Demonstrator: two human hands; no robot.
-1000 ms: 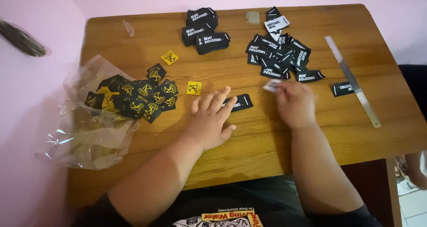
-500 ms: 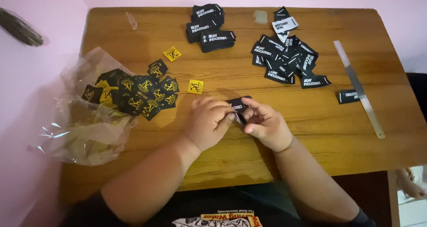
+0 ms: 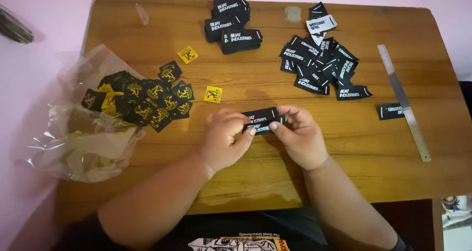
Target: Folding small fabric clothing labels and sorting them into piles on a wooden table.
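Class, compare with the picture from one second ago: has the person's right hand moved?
Yes. The right hand has come leftward, away from the metal ruler, to meet the left hand on a black label.

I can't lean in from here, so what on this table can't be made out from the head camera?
- How many black labels the left hand and right hand hold: fingers cover them.
- Contents of the clear plastic bag: glare and creases.
- Dark object at the left: cut off by the edge.

Single head-worn view, looking steeply down, fairly close over wooden table (image 3: 344, 147) — far edge perhaps cropped
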